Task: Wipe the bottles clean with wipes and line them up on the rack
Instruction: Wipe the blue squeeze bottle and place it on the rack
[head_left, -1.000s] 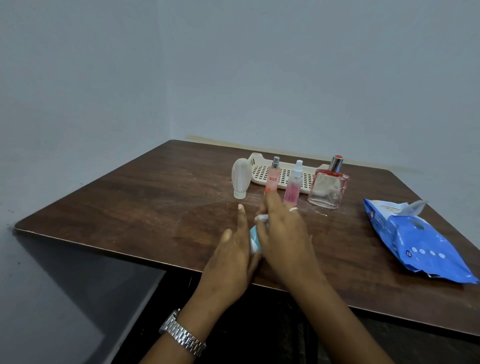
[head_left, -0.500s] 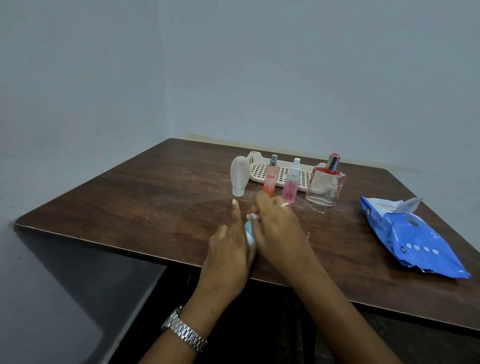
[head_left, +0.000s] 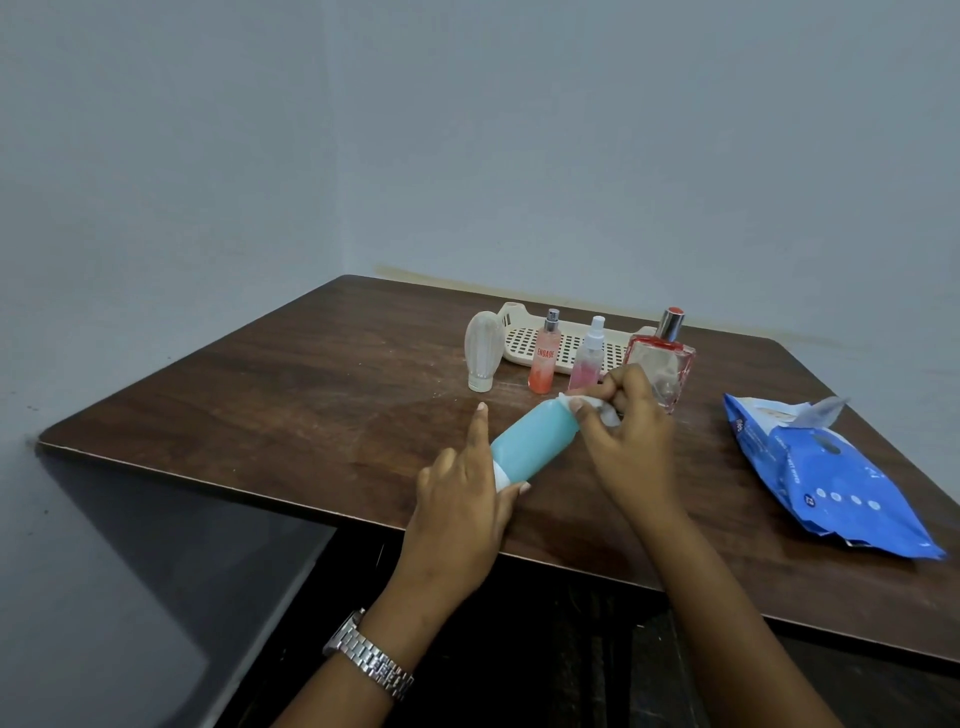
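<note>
Perhaps a plain home room: bare grey walls (head_left: 571, 130), dark wooden table (head_left: 311, 405), perfume bottles (head_left: 543, 358).

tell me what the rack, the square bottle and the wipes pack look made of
Rack: likely matte cream plastic, going by its moulded slotted grid.
Square bottle: probably clear glass, see-through, with a shiny metallic cap.
Wipes pack: glossy blue plastic film, crinkled.

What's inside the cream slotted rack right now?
Only bare slotted floor shows in the cream plastic rack. The white capsule bottle, orange spray bottle, pink spray bottle and square glass perfume bottle stand in front, hiding its front strip and right end.
</note>
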